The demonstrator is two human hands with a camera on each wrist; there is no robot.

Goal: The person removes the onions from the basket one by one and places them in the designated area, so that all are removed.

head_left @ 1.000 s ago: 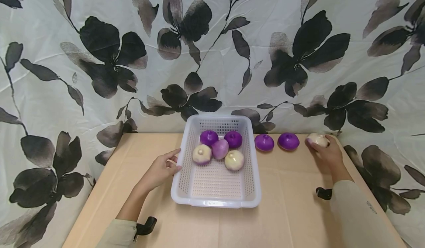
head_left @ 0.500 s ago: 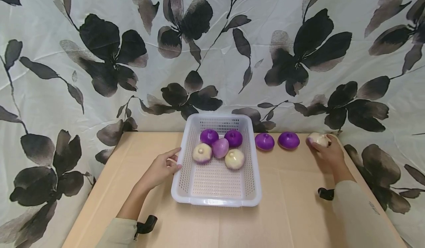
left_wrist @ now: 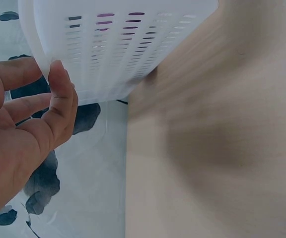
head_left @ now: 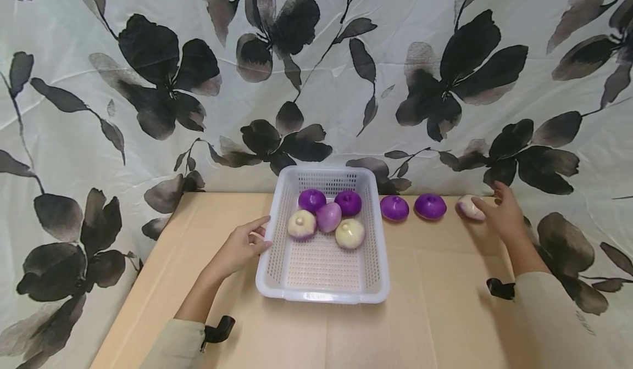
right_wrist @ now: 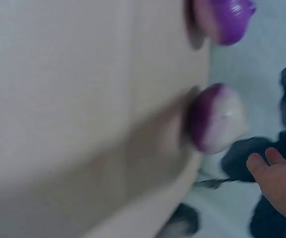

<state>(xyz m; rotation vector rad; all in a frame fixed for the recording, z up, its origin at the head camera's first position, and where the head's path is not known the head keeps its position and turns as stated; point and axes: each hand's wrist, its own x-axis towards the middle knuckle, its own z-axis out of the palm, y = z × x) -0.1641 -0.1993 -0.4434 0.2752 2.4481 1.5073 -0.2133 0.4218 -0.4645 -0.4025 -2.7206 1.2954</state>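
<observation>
In the head view, my left hand [head_left: 242, 246] pinches the left rim of a white perforated plastic basket [head_left: 321, 289]; the left wrist view shows thumb and fingertips at the basket's rim [left_wrist: 46, 44]. Several glossy turnips lie in the basket's far half, two with purple sides up, a lilac one [head_left: 328, 217] and two cream ones. My right hand [head_left: 506, 215] is at the table's far right corner, fingers spread, holding nothing. Just left of it a purple-and-white turnip [head_left: 468, 207] rests on the table; in the right wrist view a gap separates this turnip [right_wrist: 217, 119] from the fingertips.
Two purple turnips, one [head_left: 394, 208] by the basket and another [head_left: 430, 206] beside it, stand in a row along the table's back edge. Behind the wooden table [head_left: 430, 303] hangs a floral cloth [head_left: 361, 155]. A black wrist camera sits under each forearm.
My right hand has let go of the white-and-purple turnip and moved up and right from it; the turnip now shows its side. The left hand has stayed on the basket rim.
</observation>
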